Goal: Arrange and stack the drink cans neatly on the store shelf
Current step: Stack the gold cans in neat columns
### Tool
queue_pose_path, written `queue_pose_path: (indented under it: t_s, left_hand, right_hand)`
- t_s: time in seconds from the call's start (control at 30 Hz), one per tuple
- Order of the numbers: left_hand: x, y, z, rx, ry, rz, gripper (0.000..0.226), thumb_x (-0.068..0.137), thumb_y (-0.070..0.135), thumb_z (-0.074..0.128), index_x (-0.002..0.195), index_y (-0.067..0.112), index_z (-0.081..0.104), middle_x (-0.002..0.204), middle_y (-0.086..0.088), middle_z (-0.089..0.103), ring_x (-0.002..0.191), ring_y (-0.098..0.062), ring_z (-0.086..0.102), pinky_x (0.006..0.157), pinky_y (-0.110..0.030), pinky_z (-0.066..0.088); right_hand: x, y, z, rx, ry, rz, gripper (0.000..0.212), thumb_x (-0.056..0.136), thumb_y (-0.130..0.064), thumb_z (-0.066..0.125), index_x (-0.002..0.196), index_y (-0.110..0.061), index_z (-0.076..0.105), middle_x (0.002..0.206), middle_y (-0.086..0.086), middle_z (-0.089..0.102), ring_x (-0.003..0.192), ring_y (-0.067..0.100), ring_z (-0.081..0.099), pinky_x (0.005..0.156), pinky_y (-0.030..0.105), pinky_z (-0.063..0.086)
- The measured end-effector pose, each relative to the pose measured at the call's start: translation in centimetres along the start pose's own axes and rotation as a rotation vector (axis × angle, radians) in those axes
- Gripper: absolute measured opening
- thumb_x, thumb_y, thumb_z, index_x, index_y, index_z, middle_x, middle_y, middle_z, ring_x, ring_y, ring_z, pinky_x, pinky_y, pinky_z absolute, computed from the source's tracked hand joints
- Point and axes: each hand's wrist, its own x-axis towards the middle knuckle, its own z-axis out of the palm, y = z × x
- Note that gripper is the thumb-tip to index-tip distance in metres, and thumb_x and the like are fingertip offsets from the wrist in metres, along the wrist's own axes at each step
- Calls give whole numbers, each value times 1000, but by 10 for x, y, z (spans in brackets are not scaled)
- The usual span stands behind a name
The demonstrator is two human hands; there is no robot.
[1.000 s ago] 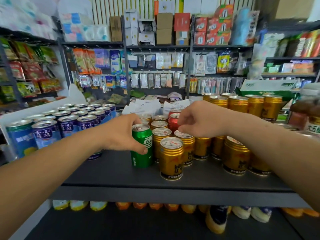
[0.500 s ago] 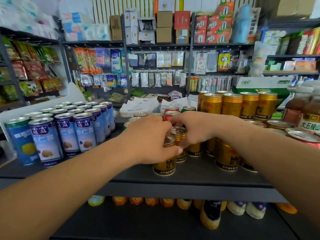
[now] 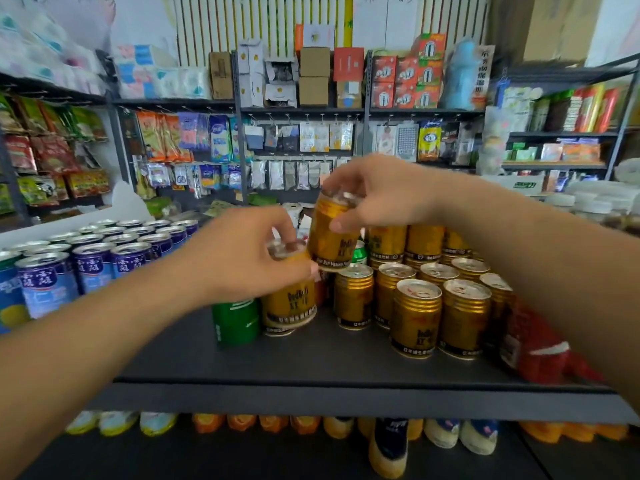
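Observation:
My right hand (image 3: 377,192) grips a gold can (image 3: 330,239) by its top rim and holds it tilted in the air above the dark shelf (image 3: 329,386). My left hand (image 3: 249,258) clasps the top of a second gold can (image 3: 289,306), whose base is just off the shelf. A green can (image 3: 235,322) stands right beside it, under my left wrist. To the right, several gold cans (image 3: 415,317) stand in rows, with more gold cans (image 3: 424,239) stacked behind them.
Blue-labelled cans (image 3: 93,265) fill the shelf's left side in rows. A red packet (image 3: 540,351) lies at the right edge under my right forearm. Bottles (image 3: 388,448) sit on the lower shelf. Racks of goods stand behind.
Both hands closed on gold cans and lifted them; the right one rose well above the shelf. The view shifted, so the rows of gold cans now sit further right.

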Motion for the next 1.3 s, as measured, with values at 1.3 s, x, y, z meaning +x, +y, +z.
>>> queue_pose_path:
  t_s: [1.3]
  left_hand:
    - [115,102,83,-69,44,108,49,75,60,79,114,32,67,131,5,64,123,-18,58,94,-38,51]
  right_hand:
    - [-40,149,-7,-46,155,219,50,83,-39,82,127,-23,66,140,7,60,128,27,57,101,40,48]
